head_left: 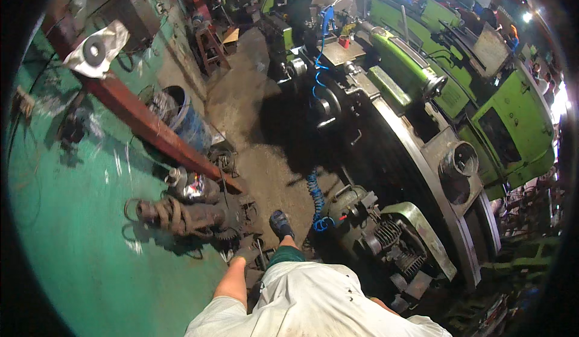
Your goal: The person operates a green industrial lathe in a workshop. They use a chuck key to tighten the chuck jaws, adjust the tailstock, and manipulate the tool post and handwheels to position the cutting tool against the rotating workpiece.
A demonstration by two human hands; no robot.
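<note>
My left arm reaches down from a pale sleeve, and my left hand (pixel 246 254), looking greyish as if gloved or dirty, is low beside my leg. A thin metal rod (pixel 261 254) shows right next to it; I cannot make out whether the fingers are closed around it. Dark, greasy machine parts (pixel 181 216) lie against the wall just left of this hand. Of my right arm only a sliver (pixel 383 305) shows at the edge of my shirt, and the hand is out of sight.
A large green lathe (pixel 404 65) curves along the right. An air compressor (pixel 386 234) with a coiled blue hose (pixel 315 198) stands near my foot (pixel 280 223). Along the left wall are a red-brown beam (pixel 139 120), a blue drum (pixel 192 123) and a stool (pixel 211 48).
</note>
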